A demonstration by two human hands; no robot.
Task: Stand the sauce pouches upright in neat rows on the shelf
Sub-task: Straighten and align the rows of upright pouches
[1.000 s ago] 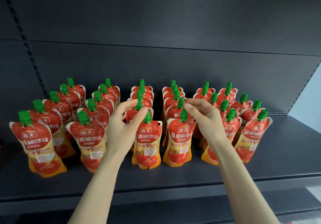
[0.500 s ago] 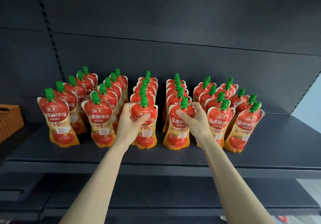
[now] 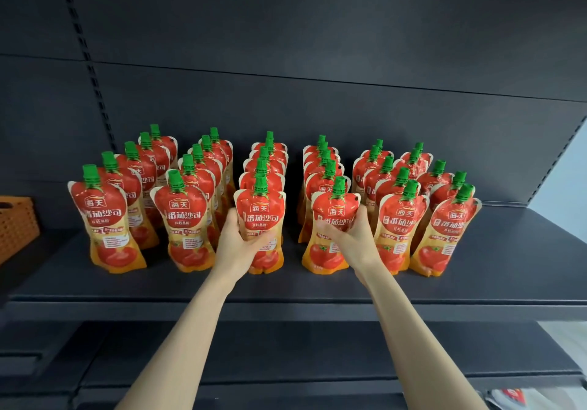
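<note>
cam=head, one view | from: above and behind the two grips, on the open side of the shelf (image 3: 317, 285) | facing: forward and down, over left hand (image 3: 235, 247) on the left-held pouch (image 3: 260, 209) and right hand (image 3: 359, 244) on the right-held pouch (image 3: 336, 211), toward back panel (image 3: 317, 44) beyond both grips | range: near, grips centred, forearms entering from below them

Narrow lanes between rows of sauce pouches (image 3: 184, 215), bare shelf (image 3: 286, 285) strip in front, orange basket (image 3: 16, 222) far left

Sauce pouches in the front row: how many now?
6. Left to right: far-left pouch, second pouch, third pouch gripped by the left hand, fourth pouch gripped by the right hand, fifth pouch, far-right pouch. Others behind are partly hidden.
</note>
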